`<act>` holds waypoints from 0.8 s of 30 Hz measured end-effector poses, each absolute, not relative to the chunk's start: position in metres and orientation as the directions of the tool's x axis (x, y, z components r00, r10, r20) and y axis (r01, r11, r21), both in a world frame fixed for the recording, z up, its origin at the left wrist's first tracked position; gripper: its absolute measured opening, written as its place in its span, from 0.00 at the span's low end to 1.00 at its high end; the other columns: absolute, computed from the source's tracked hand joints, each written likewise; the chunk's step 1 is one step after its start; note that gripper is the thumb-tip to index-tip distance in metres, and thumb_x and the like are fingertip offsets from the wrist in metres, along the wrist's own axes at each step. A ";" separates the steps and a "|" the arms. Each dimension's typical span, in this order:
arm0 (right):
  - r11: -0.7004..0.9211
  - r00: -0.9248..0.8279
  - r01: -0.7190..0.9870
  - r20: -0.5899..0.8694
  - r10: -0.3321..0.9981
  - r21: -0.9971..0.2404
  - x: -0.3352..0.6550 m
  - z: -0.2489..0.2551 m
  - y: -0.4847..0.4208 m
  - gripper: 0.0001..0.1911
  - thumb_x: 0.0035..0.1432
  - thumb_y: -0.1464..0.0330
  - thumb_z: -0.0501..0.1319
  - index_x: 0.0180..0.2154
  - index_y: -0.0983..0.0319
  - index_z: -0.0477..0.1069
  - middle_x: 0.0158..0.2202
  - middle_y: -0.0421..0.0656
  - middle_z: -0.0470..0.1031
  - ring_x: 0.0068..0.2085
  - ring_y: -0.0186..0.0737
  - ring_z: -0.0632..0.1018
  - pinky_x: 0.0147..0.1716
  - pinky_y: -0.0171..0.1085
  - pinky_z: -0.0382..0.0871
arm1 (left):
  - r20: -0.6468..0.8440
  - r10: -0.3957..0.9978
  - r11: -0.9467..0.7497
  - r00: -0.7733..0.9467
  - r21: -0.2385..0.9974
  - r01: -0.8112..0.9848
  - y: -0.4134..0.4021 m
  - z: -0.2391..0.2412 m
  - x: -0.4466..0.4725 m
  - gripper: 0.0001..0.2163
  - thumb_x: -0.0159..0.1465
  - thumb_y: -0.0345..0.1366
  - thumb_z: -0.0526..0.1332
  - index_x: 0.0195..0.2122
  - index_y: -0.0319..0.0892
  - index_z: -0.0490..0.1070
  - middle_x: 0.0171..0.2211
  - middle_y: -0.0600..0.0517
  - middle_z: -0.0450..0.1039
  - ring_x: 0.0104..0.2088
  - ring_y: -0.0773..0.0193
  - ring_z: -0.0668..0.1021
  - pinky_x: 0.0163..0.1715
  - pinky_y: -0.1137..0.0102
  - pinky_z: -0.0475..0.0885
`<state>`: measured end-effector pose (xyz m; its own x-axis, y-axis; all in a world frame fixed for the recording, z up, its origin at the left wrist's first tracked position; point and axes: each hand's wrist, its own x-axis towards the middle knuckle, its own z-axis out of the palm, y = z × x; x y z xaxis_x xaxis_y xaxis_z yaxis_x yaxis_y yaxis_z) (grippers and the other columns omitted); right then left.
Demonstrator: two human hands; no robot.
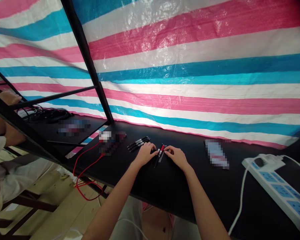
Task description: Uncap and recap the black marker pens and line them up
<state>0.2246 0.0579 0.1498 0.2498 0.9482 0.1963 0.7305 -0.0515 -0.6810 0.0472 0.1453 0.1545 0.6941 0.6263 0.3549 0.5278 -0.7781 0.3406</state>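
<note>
Head view: at the far left, another person's hand (10, 97) rests near a heap of black cables (50, 115) on the neighbouring desk, with a pixelated item (73, 127) beside it. A dark metal frame (85, 46) slants between the two desks. Next come a red cord (76, 163) looping over the near edge, a white plug (105, 136), and a dark pixelated item just beside it, too obscured to tell. A row of dark pens (138, 143) lies side by side, just left of the left hand (145, 153). That hand has its fingers bent and its thumb stretched towards the middle pens (161, 151), one with a red part, which lie on the black desk (165, 186) between the two hands. The right hand (177, 156) has thumb and forefinger close together at their right side; whether either hand pinches a pen, I cannot tell. Farther right lies a pale pixelated item (217, 154), then a white cord (240, 200) and a power strip (277, 186). A striped sheet (190, 83) hangs behind.
</note>
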 end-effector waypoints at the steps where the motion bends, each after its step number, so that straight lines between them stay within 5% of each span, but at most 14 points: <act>1: -0.052 0.244 0.732 0.191 0.951 -0.679 0.225 0.151 0.058 0.09 0.50 0.62 0.56 0.33 0.53 0.73 0.23 0.36 0.71 0.25 0.34 0.69 0.24 0.32 0.55 | 0.349 0.625 -0.778 0.698 0.350 0.522 0.147 0.154 0.046 0.11 0.60 0.44 0.53 0.34 0.43 0.67 0.34 0.52 0.66 0.38 0.62 0.68 0.39 0.67 0.63; 9: 0.015 0.133 0.794 0.198 0.971 -0.608 0.227 0.155 0.055 0.09 0.53 0.63 0.54 0.28 0.56 0.71 0.24 0.37 0.71 0.26 0.34 0.68 0.25 0.32 0.54 | 0.325 0.630 -0.770 0.705 0.379 0.513 0.153 0.156 0.042 0.10 0.63 0.37 0.51 0.43 0.47 0.67 0.34 0.53 0.67 0.37 0.64 0.69 0.38 0.69 0.63; 14: 0.003 0.148 0.831 0.227 0.963 -0.557 0.226 0.154 0.055 0.07 0.53 0.64 0.56 0.26 0.58 0.68 0.27 0.38 0.68 0.27 0.33 0.68 0.25 0.32 0.54 | 0.347 0.593 -0.804 0.726 0.293 0.517 0.150 0.156 0.043 0.10 0.63 0.37 0.49 0.39 0.48 0.69 0.36 0.52 0.66 0.40 0.63 0.68 0.42 0.67 0.60; 24: -0.144 0.337 0.804 0.241 0.910 -0.577 0.238 0.141 0.056 0.10 0.52 0.67 0.56 0.38 0.60 0.66 0.38 0.44 0.64 0.33 0.38 0.71 0.30 0.35 0.61 | 0.355 0.665 -0.743 0.657 0.223 0.631 0.154 0.150 0.041 0.10 0.61 0.34 0.54 0.44 0.46 0.63 0.35 0.53 0.66 0.40 0.62 0.67 0.39 0.66 0.58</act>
<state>0.2385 0.0562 0.1415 0.3368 0.9101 0.2413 0.8036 -0.1442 -0.5775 0.0415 0.1538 0.1504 0.6566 0.6653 0.3553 0.6315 -0.7425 0.2233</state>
